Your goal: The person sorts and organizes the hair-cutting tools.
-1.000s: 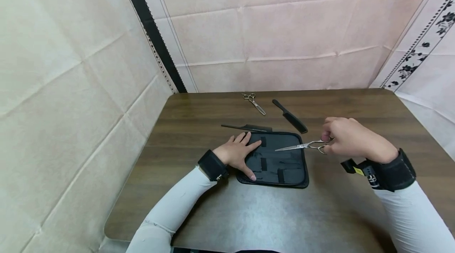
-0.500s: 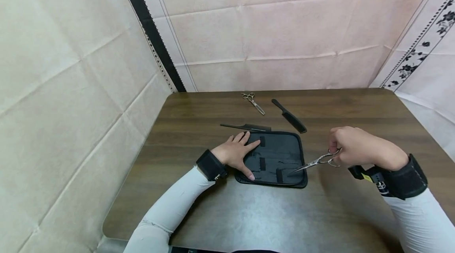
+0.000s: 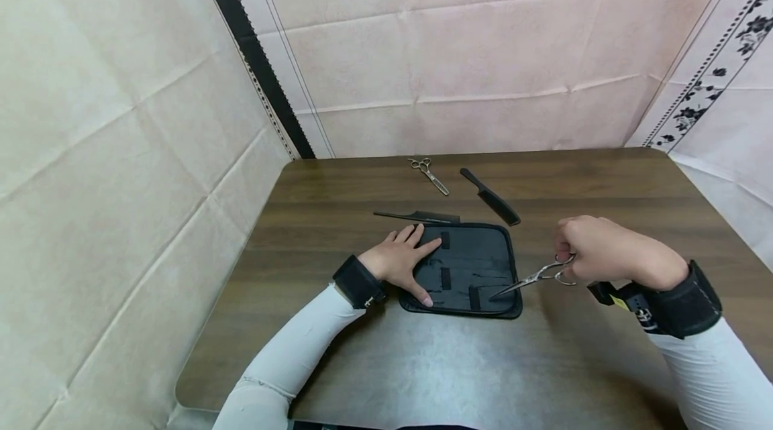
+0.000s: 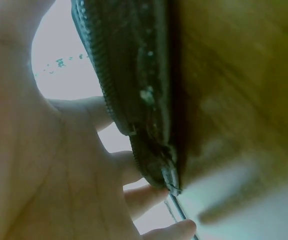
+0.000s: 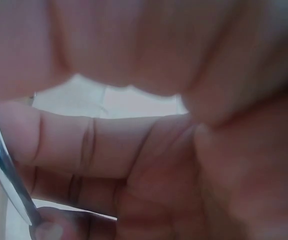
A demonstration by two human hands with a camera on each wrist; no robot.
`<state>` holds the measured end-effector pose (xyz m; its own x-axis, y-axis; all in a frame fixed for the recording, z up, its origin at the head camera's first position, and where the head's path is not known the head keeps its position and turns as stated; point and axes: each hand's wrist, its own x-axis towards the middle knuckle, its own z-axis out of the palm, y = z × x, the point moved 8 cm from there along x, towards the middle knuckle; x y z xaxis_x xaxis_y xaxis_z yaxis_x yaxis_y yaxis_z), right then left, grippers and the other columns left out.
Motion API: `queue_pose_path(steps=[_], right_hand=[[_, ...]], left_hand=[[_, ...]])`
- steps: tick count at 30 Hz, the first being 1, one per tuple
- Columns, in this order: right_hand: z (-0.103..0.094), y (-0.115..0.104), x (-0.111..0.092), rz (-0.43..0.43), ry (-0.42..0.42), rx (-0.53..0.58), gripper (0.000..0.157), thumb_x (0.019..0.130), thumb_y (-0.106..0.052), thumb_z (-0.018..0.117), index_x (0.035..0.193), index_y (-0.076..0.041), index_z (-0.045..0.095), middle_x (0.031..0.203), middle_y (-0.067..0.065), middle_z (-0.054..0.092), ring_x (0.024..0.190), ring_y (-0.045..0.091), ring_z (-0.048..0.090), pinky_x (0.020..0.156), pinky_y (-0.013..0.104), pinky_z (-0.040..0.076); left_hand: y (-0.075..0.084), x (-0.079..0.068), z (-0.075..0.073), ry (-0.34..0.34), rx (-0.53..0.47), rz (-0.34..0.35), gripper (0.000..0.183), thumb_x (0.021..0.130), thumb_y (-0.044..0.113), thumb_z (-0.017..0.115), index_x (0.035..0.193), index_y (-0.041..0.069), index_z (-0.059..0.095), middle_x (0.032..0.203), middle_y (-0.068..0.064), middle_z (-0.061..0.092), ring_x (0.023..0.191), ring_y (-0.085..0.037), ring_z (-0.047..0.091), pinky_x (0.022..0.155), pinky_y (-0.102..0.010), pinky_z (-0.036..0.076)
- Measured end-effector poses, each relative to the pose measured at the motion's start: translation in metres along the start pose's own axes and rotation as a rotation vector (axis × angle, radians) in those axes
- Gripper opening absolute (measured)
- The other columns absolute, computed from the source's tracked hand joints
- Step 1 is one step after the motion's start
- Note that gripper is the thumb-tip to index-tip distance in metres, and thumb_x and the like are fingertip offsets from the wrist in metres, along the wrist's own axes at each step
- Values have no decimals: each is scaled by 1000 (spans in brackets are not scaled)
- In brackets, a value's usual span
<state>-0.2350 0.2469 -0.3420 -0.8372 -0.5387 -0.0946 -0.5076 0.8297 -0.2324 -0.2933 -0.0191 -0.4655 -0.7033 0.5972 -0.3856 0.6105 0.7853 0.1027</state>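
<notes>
A pair of silver scissors (image 3: 539, 275) is pinched at its finger rings by my right hand (image 3: 616, 251). Its closed blades point left and down, with the tip over the lower right of a black zip case (image 3: 477, 262) that lies opened flat. In the right wrist view, part of a metal scissor ring (image 5: 8, 175) shows by the fingers. My left hand (image 3: 403, 262) rests on the case's left side, fingers spread and straight. The case's zipped edge (image 4: 119, 75) stands beside the palm in the left wrist view. Dark elastic loops (image 3: 474, 298) run across the case's inside.
Behind the case lies a thin-handled black comb (image 3: 431, 217). Farther back are a second black comb (image 3: 496, 204) and thinning scissors (image 3: 430, 175). Everything is on a brown wooden table (image 3: 338, 202), with pale cloth hung behind and at the sides.
My right hand has moved right and toward me, bringing the scissor tip from the case's middle to its lower right. Over the last half second it barely moves. The left hand stays put.
</notes>
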Motion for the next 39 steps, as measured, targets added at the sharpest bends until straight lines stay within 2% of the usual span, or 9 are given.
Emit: queue_pose_path(steps=[8,17,28,39], right_hand=[[1,0,3,-1,2,0,20,66,-11,80,72,-18,63,80,-8,55,71,9,47,61,28,41],[8,-1,5,2,-34,68,17,69,-7,78,74,-14,65,80,-5,56,66,10,47,58,25,40],[13,-6,10,-9,-61,107,21,69,-4,76,71,-16,60,81,-5,52,62,9,44,55,23,36],[21,-9,15,-1,-113,127,24,71,-4,81,71,-16,59,80,-4,52,62,9,45,54,23,36]], left_hand=[[0,0,-2,5,-6,-7,128,70,83,75,167,38,6,176,-13,-5,163,-32,-2,129,-58,11],[0,-1,0,-7,-9,-1,128,70,84,75,167,39,5,176,-12,-6,163,-32,-4,130,-58,10],[1,-3,0,1,-24,0,127,71,82,75,167,38,6,176,-12,-6,163,-33,-2,129,-59,11],[1,-3,1,-2,-16,-4,127,71,82,76,167,38,5,176,-12,-7,163,-33,-2,129,-59,11]])
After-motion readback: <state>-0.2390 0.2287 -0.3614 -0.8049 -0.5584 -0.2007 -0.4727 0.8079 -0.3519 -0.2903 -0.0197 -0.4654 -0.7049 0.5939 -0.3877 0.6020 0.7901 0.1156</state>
